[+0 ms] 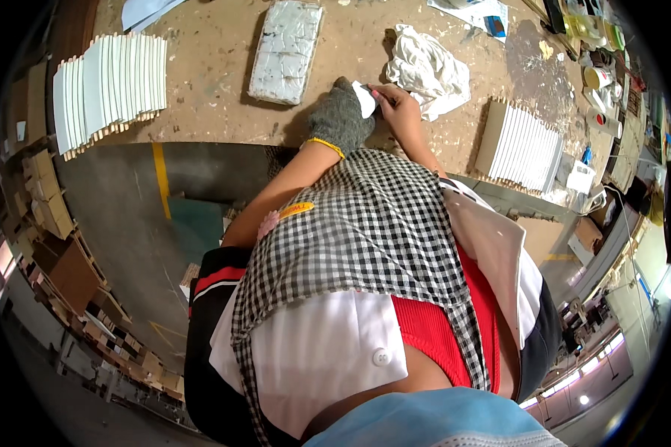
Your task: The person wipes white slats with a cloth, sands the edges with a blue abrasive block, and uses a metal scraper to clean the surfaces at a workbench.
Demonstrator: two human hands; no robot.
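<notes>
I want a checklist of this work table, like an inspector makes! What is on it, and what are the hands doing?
Surface: worn brown workbench, scuffed and stained with pale splashes.
Job's things: small white piece held between both hands.
Clutter: two rows of white tiles standing on edge, at left and at right; crumpled white cloth; white-smeared block; jars and small containers at far right.
Grippers: left hand in a grey knit glove, under the piece; right hand bare, pinching it.
Cables: nothing seen.
Surroundings: grey floor with yellow lines; stacked boxes at left.
</notes>
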